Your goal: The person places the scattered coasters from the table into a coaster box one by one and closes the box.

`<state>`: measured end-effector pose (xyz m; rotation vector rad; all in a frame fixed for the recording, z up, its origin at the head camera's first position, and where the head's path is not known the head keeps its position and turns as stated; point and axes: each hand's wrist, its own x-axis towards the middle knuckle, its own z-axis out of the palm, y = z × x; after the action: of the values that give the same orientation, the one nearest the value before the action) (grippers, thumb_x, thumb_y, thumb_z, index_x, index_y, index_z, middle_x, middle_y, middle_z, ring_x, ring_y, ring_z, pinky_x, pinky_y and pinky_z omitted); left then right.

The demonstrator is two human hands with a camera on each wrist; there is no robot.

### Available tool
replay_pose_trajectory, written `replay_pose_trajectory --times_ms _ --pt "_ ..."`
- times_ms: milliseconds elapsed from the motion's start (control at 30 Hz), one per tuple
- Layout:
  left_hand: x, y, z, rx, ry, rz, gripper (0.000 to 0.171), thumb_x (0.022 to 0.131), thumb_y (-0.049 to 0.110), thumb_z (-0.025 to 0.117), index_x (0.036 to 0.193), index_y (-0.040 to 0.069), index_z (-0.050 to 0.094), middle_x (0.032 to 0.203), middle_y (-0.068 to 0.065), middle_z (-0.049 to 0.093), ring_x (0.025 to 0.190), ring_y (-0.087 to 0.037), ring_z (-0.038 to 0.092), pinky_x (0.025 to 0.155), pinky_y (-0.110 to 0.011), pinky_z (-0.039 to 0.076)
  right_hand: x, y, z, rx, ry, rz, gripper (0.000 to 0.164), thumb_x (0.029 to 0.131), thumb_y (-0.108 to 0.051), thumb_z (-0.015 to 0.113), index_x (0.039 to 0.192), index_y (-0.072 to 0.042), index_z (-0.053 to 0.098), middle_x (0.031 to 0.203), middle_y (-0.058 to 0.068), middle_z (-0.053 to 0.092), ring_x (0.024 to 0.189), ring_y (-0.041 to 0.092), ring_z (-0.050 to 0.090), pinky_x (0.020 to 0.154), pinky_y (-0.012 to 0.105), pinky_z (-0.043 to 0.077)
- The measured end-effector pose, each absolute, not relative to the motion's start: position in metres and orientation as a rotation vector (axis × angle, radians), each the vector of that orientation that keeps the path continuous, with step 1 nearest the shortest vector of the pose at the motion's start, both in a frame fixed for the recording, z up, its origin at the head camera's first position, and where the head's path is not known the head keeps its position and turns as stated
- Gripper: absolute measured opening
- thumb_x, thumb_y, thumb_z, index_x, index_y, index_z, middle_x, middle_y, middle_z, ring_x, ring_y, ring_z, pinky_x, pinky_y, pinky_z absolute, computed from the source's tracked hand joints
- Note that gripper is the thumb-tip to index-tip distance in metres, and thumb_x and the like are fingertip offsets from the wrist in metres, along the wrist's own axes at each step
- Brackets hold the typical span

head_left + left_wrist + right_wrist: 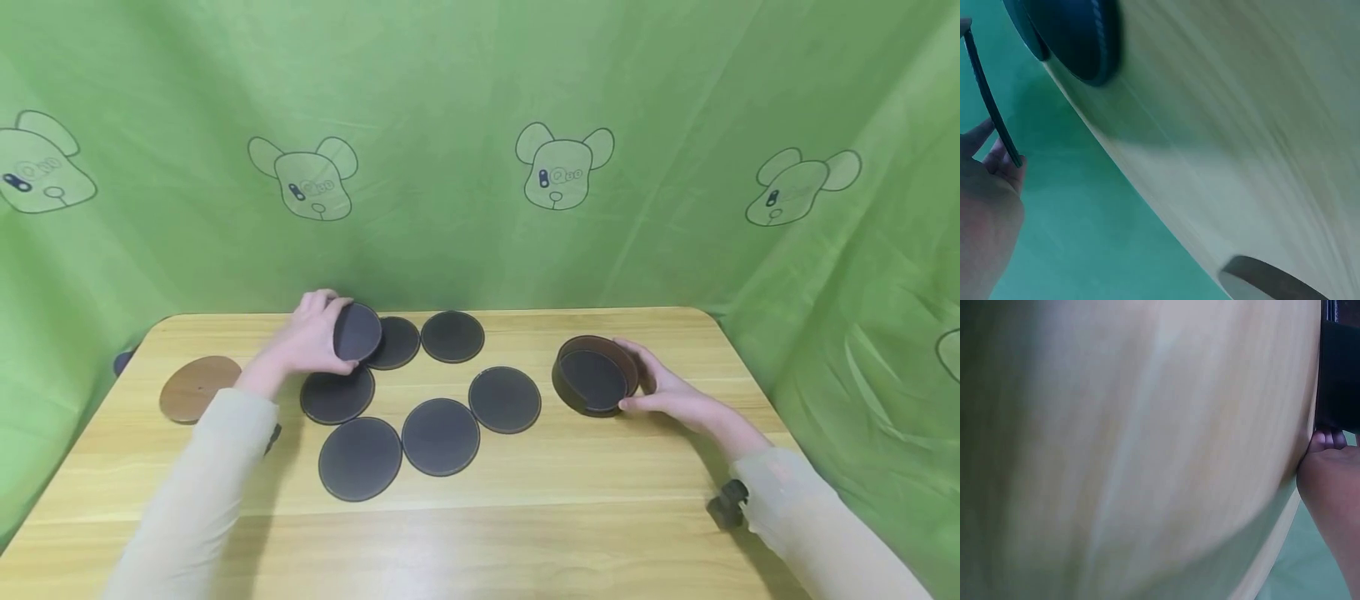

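Observation:
My left hand pinches a dark round coaster by its edges, thumb low and fingers at the top. Tilted up, the coaster overlaps two flat coasters in the head view. Edge-on in the left wrist view, it shows as a thin dark strip between the fingers. On the right, my right hand grips a round brown coaster holder by its right side. The holder has a low wall with a cut-out at the front and a dark inside. In the right wrist view its dark wall shows above the fingers.
Several dark coasters, such as the front one, lie flat across the middle of the wooden table. A brown disc lies left of my left forearm. A green curtain hangs behind the back edge.

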<state>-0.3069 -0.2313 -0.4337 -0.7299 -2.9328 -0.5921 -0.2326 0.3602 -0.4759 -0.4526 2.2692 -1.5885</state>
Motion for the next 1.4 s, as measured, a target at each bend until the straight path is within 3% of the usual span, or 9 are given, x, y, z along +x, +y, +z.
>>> replay_pose_trajectory --times_ms 200,333,500,567,733,1133,1200,1333,1400 --pt "-0.31 -0.212 -0.434 -0.754 -2.932 -0.616 0.111 0.061 0.032 0.091 0.153 -0.007 0.044 0.151 -0.031 0.039 0.139 -0.046 0.035 0.12 -0.069 0.036 -0.233 0.36 -0.475 -0.43 2.284 -1.567 0.106 0.087 0.001 0.075 0.169 -0.006 0.01 0.173 0.029 0.011 0.161 0.044 0.006 0.113 0.001 0.026" --pt "-0.312 -0.2 -0.435 -0.789 -2.917 -0.604 0.112 0.06 0.034 0.092 0.153 -0.007 0.045 0.15 -0.03 0.04 0.139 -0.045 0.036 0.119 -0.068 0.038 -0.232 0.36 -0.474 -0.415 2.294 -1.554 0.106 0.087 0.001 0.076 0.17 -0.007 0.009 0.174 0.029 0.01 0.16 0.051 0.001 0.118 0.005 0.024" --pt "-0.314 -0.181 -0.435 -0.862 -2.889 -0.566 0.112 0.059 0.037 0.091 0.152 -0.007 0.047 0.147 -0.029 0.044 0.137 -0.044 0.039 0.119 -0.064 0.04 -0.232 0.359 -0.473 -0.414 2.282 -1.562 0.107 0.087 0.002 0.075 0.17 -0.006 0.008 0.173 0.03 0.009 0.16 0.051 -0.002 0.135 0.052 0.003" --pt "-0.316 -0.173 -0.434 -0.898 -2.872 -0.547 0.111 0.059 0.038 0.09 0.151 -0.007 0.048 0.145 -0.028 0.045 0.135 -0.044 0.04 0.119 -0.062 0.04 -0.232 0.359 -0.473 -0.417 2.275 -1.567 0.107 0.086 0.002 0.075 0.169 -0.006 0.008 0.173 0.03 0.009 0.16 0.052 -0.003 0.136 0.049 0.005" --pt "-0.319 -0.153 -0.433 -0.979 -2.834 -0.517 0.11 0.059 0.039 0.09 0.15 -0.007 0.049 0.143 -0.027 0.047 0.134 -0.043 0.042 0.119 -0.06 0.041 -0.232 0.359 -0.474 -0.431 2.274 -1.576 0.107 0.087 0.002 0.075 0.169 -0.005 0.008 0.173 0.031 0.009 0.159 0.052 -0.001 0.107 -0.002 0.027" --pt "-0.317 -0.101 -0.428 -1.104 -2.823 -0.496 0.11 0.061 0.039 0.092 0.152 -0.003 0.049 0.149 -0.024 0.047 0.139 -0.04 0.044 0.123 -0.054 0.041 -0.233 0.358 -0.476 -0.44 2.276 -1.575 0.107 0.087 0.001 0.076 0.169 -0.005 0.009 0.172 0.031 0.011 0.162 0.04 0.009 0.106 -0.003 0.028" --pt "-0.317 -0.092 -0.428 -1.124 -2.822 -0.485 0.11 0.061 0.039 0.092 0.153 -0.003 0.048 0.149 -0.024 0.047 0.139 -0.039 0.043 0.123 -0.053 0.041 -0.233 0.357 -0.475 -0.434 2.279 -1.566 0.107 0.086 0.001 0.076 0.169 -0.006 0.009 0.173 0.031 0.011 0.161 0.045 0.006 0.117 0.004 0.026" --pt "-0.317 -0.073 -0.426 -1.169 -2.817 -0.439 0.111 0.063 0.04 0.092 0.154 -0.002 0.046 0.151 -0.023 0.046 0.14 -0.037 0.043 0.125 -0.05 0.04 -0.232 0.358 -0.474 -0.418 2.281 -1.561 0.107 0.086 0.001 0.076 0.17 -0.006 0.009 0.173 0.031 0.01 0.159 0.052 0.0 0.136 0.047 0.008" --pt "-0.317 -0.063 -0.425 -1.191 -2.817 -0.411 0.112 0.064 0.042 0.092 0.155 -0.002 0.045 0.152 -0.023 0.045 0.141 -0.037 0.042 0.126 -0.05 0.039 -0.231 0.358 -0.474 -0.422 2.284 -1.564 0.107 0.086 0.002 0.075 0.169 -0.006 0.009 0.173 0.031 0.01 0.159 0.052 0.0 0.136 0.046 0.008"
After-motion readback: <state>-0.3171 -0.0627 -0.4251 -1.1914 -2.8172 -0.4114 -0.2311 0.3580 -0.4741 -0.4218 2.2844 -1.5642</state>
